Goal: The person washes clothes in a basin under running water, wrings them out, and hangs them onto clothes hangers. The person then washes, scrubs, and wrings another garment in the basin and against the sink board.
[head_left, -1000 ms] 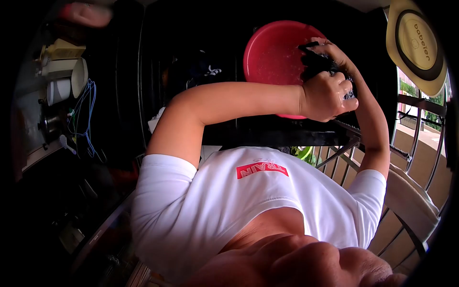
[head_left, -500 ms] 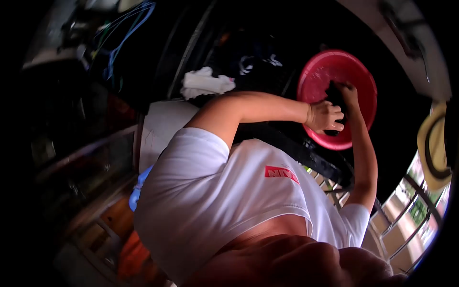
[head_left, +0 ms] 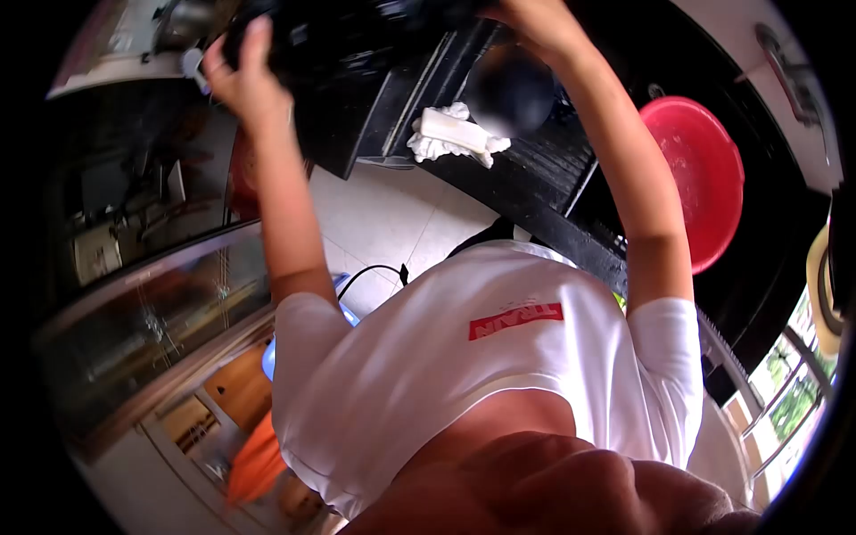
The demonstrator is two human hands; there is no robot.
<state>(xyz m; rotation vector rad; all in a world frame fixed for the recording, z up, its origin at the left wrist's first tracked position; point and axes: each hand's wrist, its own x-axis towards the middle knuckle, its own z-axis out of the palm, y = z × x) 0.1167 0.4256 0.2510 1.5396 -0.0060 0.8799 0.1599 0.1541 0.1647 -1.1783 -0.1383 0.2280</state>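
Note:
A dark, wet-looking cloth with white marks [head_left: 357,49] is stretched across the top of the view, between my two hands. My left hand [head_left: 242,76] is raised at the upper left, its thumb and fingers closed on one end of the cloth. At the top edge, my right hand [head_left: 535,25] grips the other end, its fingertips partly cut off by the frame. Below my right hand is a blurred, round dark shape [head_left: 515,89] that I cannot make out. The red basin [head_left: 713,143] stands to the right of my right forearm, apart from both hands.
A white block on a ruffled white cloth [head_left: 455,134] lies on the black ledge [head_left: 526,183]. At the left is a glass-fronted cabinet [head_left: 178,294]. Railings [head_left: 776,419] and a straw hat [head_left: 825,285] are at the right. Pale floor tiles [head_left: 419,209] show below the ledge.
Both hands have left the red basin and risen up and to the left, spreading the dark cloth between them. My body has turned, so the basin sits farther right.

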